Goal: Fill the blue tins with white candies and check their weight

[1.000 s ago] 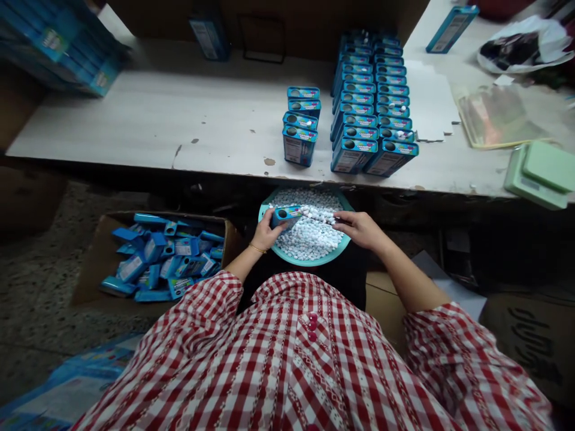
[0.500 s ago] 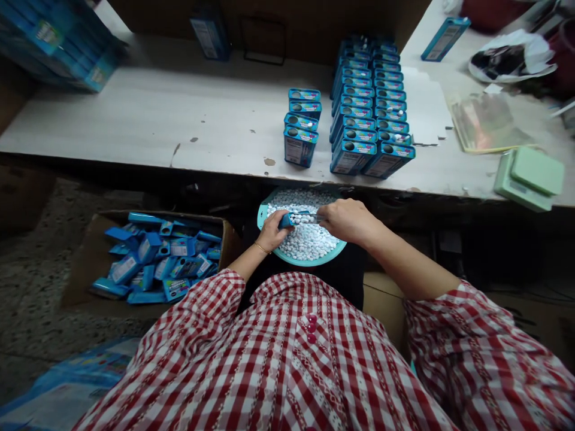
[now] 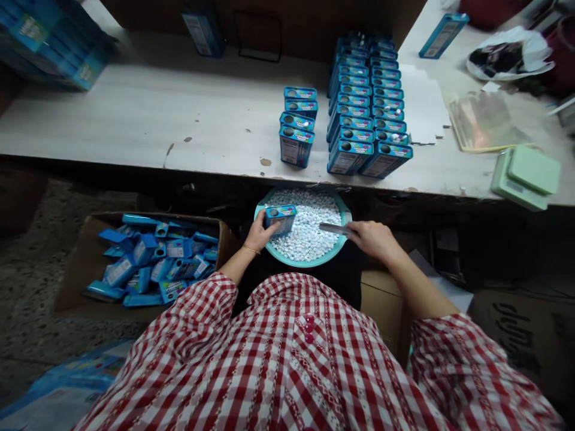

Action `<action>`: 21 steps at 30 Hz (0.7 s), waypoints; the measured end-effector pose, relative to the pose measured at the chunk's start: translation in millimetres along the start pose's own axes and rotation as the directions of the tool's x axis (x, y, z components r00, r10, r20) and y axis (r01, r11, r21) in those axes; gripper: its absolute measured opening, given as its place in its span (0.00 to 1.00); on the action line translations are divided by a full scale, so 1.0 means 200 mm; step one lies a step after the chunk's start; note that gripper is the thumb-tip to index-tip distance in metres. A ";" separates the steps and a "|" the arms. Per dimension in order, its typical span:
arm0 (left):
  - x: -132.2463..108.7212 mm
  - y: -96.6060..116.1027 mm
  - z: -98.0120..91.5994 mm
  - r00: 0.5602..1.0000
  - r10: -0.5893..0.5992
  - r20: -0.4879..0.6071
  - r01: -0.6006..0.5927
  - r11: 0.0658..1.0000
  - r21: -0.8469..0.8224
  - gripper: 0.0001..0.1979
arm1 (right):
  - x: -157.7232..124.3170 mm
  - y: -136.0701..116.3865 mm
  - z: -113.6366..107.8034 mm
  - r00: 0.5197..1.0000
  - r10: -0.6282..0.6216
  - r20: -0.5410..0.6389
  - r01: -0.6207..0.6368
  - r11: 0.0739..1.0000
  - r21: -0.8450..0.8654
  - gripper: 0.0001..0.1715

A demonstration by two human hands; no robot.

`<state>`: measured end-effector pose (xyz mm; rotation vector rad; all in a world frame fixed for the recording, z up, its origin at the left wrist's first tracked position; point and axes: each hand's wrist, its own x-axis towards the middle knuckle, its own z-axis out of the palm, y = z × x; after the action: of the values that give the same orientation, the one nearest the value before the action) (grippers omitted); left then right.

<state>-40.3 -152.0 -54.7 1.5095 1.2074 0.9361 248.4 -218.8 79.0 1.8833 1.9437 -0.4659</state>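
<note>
A teal bowl (image 3: 335, 250) full of small white candies (image 3: 309, 230) rests on my lap below the table edge. My left hand (image 3: 258, 232) is closed on a small blue tin (image 3: 281, 217), holding it upright over the bowl's left side. My right hand (image 3: 371, 237) is closed on a thin flat grey tool (image 3: 335, 228) at the bowl's right rim; the tool points left over the candies. On the table above stand rows of the same blue tins (image 3: 366, 108), with a shorter row (image 3: 297, 124) to their left.
A cardboard box (image 3: 81, 263) of loose blue tins sits on the floor at my left. A green scale (image 3: 525, 177) lies at the table's right edge, beside a clear plastic sleeve (image 3: 487, 120). Blue cartons (image 3: 49, 42) are stacked at the far left.
My right hand has drawn back to the right with the grey tool, away from the tin. The left hand has turned the tin upright and lifted it slightly.
</note>
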 end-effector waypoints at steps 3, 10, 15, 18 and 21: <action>-0.01 -0.07 0.04 0.994 -0.105 0.025 0.108 0.978 -0.176 0.23 | 0.09 -0.04 0.25 0.998 0.036 0.051 -0.040 0.995 0.093 0.21; -0.02 -0.07 0.21 0.968 -0.213 0.133 0.249 0.877 -0.410 0.23 | 0.33 -0.31 0.45 0.989 -0.048 -0.142 0.101 0.916 0.389 0.21; -0.01 0.00 0.05 0.995 -0.094 0.013 0.094 0.961 -0.260 0.23 | 0.36 -0.21 0.47 0.986 -0.028 -0.163 0.113 0.831 0.545 0.20; -0.01 0.02 -0.06 0.999 -0.019 -0.034 0.016 0.995 -0.097 0.23 | 0.32 -0.12 0.43 0.973 -0.051 -0.227 0.185 0.762 0.621 0.20; -0.01 0.03 -0.10 0.998 0.037 -0.055 -0.034 0.998 0.056 0.22 | 0.25 -0.07 0.33 0.962 -0.089 -0.259 0.236 0.747 0.621 0.20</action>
<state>-57.9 -150.5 -44.9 1.5620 1.2593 0.9813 236.7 -208.4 -3.5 2.2404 2.3018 -1.1693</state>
